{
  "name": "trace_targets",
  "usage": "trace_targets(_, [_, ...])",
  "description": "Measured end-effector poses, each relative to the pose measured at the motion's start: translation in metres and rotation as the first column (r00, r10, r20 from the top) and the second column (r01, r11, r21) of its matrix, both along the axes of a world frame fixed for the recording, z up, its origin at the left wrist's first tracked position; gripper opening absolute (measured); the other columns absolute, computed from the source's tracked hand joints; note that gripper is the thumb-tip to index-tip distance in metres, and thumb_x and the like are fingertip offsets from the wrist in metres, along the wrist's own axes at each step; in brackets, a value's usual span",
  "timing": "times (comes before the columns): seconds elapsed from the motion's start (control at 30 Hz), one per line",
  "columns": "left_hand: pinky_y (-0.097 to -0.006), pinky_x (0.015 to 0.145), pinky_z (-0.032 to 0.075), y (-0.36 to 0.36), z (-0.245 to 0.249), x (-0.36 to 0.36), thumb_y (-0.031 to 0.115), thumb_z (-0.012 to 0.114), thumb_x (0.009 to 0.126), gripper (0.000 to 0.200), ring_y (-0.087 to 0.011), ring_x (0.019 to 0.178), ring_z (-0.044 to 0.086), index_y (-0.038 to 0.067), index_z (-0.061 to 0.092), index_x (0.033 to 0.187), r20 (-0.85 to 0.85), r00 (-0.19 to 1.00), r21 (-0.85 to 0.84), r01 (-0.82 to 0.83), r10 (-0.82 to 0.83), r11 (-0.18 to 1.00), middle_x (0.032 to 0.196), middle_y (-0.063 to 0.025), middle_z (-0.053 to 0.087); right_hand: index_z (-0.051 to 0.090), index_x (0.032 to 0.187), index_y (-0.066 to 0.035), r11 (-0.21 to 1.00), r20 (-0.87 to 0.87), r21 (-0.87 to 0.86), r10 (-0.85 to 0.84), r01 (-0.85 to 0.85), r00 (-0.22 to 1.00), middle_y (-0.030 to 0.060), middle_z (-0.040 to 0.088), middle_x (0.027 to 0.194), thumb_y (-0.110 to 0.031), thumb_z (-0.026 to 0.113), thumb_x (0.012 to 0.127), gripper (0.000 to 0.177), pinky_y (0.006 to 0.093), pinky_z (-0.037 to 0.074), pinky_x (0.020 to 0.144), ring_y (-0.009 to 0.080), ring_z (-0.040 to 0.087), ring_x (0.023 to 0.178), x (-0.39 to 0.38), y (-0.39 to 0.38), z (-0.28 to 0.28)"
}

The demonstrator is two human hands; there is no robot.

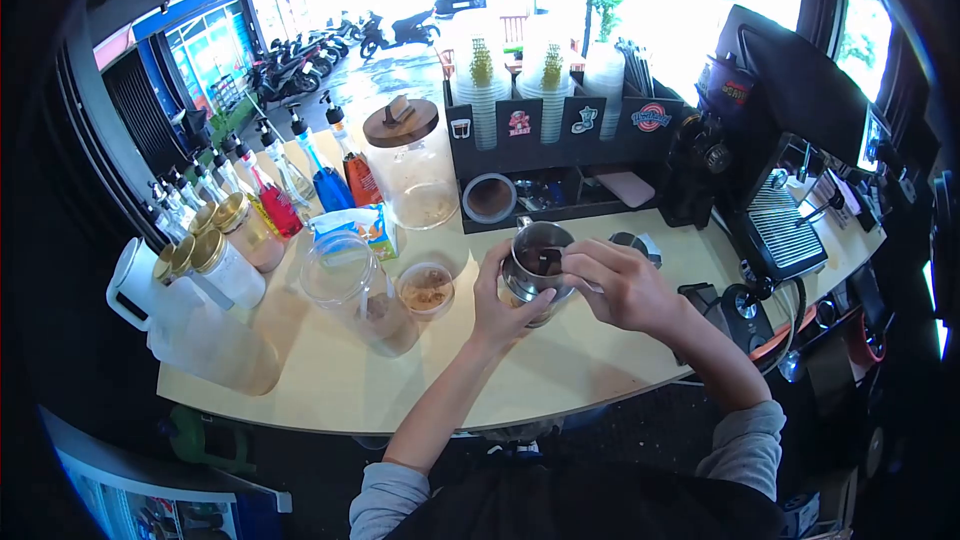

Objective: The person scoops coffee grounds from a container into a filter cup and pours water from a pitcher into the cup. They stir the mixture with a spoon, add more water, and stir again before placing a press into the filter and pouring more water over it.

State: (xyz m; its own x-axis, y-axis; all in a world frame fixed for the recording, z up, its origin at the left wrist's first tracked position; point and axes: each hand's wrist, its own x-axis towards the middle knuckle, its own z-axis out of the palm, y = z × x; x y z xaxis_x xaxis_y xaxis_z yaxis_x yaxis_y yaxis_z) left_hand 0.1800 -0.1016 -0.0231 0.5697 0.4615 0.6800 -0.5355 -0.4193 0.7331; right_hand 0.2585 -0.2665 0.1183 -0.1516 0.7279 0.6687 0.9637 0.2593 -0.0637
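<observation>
Near the middle of the counter, a metal pitcher [541, 248] with dark contents stands upright. My left hand [507, 298] is wrapped round its left and front side, thumb across the front. Over the pitcher's right rim is my right hand [622, 283], its fingers pinched together on something I cannot make out. Left of the pitcher sits a small clear cup of brown powder [426, 290]. Beside that cup, a tall clear plastic jug [385, 318] holds something brownish at its bottom.
Syrup bottles [330, 185], gold-lidded jars [227, 265] and a white-handled jug [215, 340] line the left. A wooden-lidded jar [415, 180] and a black cup organizer [570, 130] stand behind. An espresso machine [785, 225] is at right. The wooden counter [600, 370] curves in front.
</observation>
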Motion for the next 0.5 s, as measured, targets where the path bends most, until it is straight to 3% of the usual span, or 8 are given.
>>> trace_targets(0.17, [-0.0340,0.094,0.044,-0.007,0.012,-0.006,0.019,0.084,0.064,0.070,-0.0214,0.106,0.056,0.002,0.048,0.122,-0.010,1.000,-0.055,0.001,-0.002,0.998,0.113,-0.0106,0.056,0.052,0.091,-0.003,0.999,-0.046,0.018,-0.031,0.032,0.998,0.0086,0.052,0.089,0.001,0.064,0.073,0.021,0.0387,0.051,0.063,0.0285,0.059,0.077,-0.004,0.007,-0.006])
trace_targets(0.23, [-0.0336,0.094,0.044,-0.006,0.014,-0.007,0.018,0.084,0.064,0.070,-0.0209,0.106,0.056,0.002,0.048,0.122,0.005,0.999,-0.061,0.038,-0.038,0.997,0.113,-0.0102,0.056,0.055,0.096,-0.001,1.000,0.025,0.010,-0.012,0.011,1.000,0.0142,0.059,0.094,-0.006,0.062,0.085,0.014,0.0380,0.050,0.064,0.0328,0.062,0.076,-0.006,0.004,-0.006])
trace_targets(0.37, [-0.0333,0.094,0.044,-0.007,0.015,-0.007,0.017,0.084,0.064,0.070,-0.0206,0.106,0.056,0.002,0.048,0.122,-0.009,1.000,-0.029,-0.003,0.003,1.000,0.112,-0.0098,0.056,0.056,0.098,-0.001,0.997,-0.045,-0.001,-0.083,0.083,0.996,0.0147,0.060,0.094,-0.004,0.062,0.085,0.015,0.0380,0.050,0.064,0.0333,0.062,0.077,-0.005,0.006,-0.007])
trace_targets(0.43, [-0.0333,0.094,0.044,-0.008,0.020,-0.010,0.017,0.084,0.063,0.070,-0.0206,0.106,0.056,0.002,0.048,0.121,-0.050,0.998,-0.061,0.021,-0.024,0.998,0.111,-0.0100,0.056,0.056,0.096,-0.001,1.000,-0.078,0.018,0.002,0.000,0.997,0.0148,0.060,0.093,-0.002,0.061,0.085,0.013,0.0375,0.050,0.064,0.0330,0.062,0.076,-0.005,0.006,-0.010])
trace_targets(0.5, [-0.0333,0.094,0.044,-0.008,0.018,-0.009,0.017,0.084,0.063,0.070,-0.0205,0.106,0.055,0.002,0.048,0.121,-0.032,0.999,-0.063,0.015,-0.017,0.998,0.111,-0.0099,0.056,0.054,0.096,-0.001,1.000,-0.061,0.021,-0.020,0.022,0.998,0.0130,0.058,0.092,-0.001,0.062,0.082,0.016,0.0378,0.051,0.063,0.0322,0.061,0.077,-0.005,0.006,-0.009])
